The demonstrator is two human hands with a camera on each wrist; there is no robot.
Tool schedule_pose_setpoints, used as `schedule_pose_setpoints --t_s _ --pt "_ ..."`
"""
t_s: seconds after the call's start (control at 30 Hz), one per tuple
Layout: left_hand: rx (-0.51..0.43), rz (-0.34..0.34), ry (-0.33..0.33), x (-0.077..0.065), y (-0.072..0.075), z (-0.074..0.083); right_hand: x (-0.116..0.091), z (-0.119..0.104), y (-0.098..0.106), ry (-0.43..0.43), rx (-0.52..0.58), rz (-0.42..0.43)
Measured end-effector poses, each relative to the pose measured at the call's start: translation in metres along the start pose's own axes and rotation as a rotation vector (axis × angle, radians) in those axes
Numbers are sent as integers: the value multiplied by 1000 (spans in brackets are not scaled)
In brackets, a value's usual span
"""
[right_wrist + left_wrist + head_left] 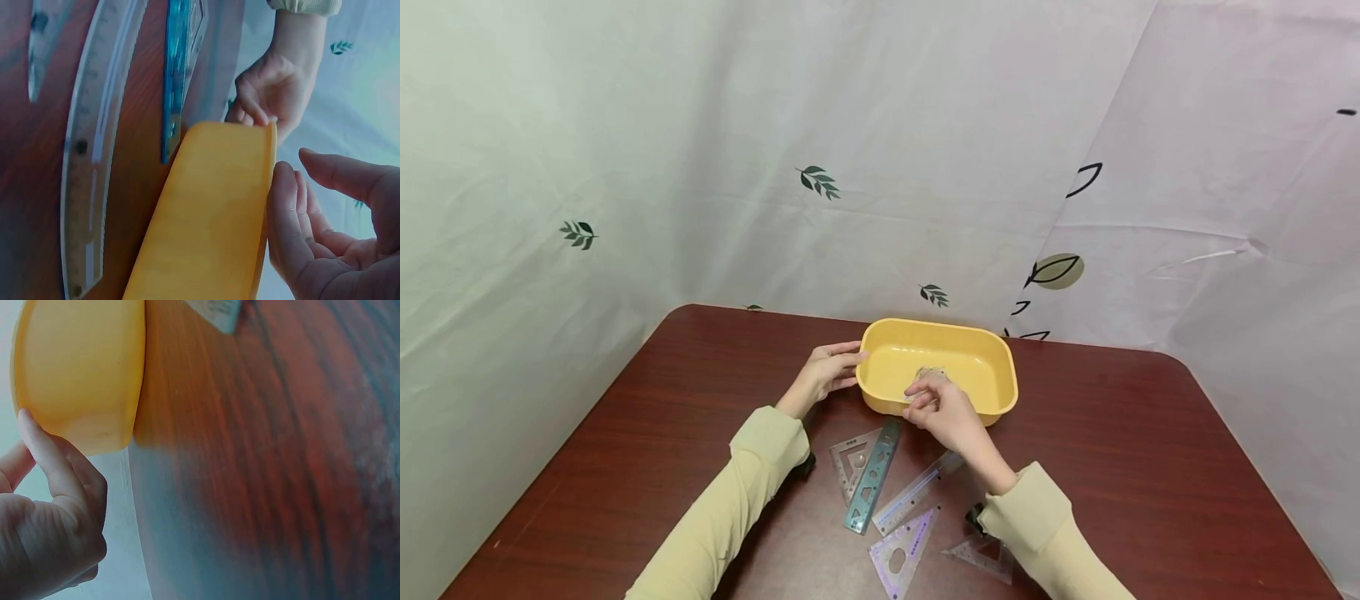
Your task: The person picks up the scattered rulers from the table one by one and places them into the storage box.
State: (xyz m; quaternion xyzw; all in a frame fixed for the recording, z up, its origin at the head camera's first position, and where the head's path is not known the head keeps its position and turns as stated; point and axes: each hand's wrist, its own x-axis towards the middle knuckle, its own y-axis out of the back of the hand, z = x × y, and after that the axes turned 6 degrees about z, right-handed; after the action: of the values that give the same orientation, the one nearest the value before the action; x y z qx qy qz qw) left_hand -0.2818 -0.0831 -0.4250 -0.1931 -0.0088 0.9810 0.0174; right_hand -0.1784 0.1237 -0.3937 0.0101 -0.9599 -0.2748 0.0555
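A yellow plastic basin (880, 407) stands near the table's back edge. My left hand (831, 371) holds its left end, with a fingertip at the rim; in the left wrist view this hand (59, 512) pinches the basin wall (81, 369). Over the near rim is my right hand (946, 412). Its thumb and fingers stand apart with nothing between them in the right wrist view (337, 231). Inside the basin, a small greyish see-through thing (931, 371) lies partly behind the right hand; its kind cannot be made out.
In front of the basin lie a blue-green ruler (873, 479), a clear ruler (912, 497), a clear set square (847, 467), a purple-marked set square (917, 537) and another clear set square (988, 560) by the right sleeve. A patterned white cloth (880, 233) hangs behind the table.
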Motion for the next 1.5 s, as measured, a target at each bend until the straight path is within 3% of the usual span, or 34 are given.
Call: schedule_pose_setpoints --t_s 0.47,0.87,1.13,1.33,1.5 --pt "7 5 2 1 0 -1 -11 12 -22 -19 -58 -271" --pt "3 9 9 1 0 -1 -2 18 -30 -6 -158 -360" --pt "-4 1 9 0 1 -1 -5 17 -25 5 -265 -347" --pt "-10 -3 16 0 2 1 -5 15 -21 116 -293 -387" --pt "-14 -11 15 1 2 0 1 11 -21 297 -318 -510"
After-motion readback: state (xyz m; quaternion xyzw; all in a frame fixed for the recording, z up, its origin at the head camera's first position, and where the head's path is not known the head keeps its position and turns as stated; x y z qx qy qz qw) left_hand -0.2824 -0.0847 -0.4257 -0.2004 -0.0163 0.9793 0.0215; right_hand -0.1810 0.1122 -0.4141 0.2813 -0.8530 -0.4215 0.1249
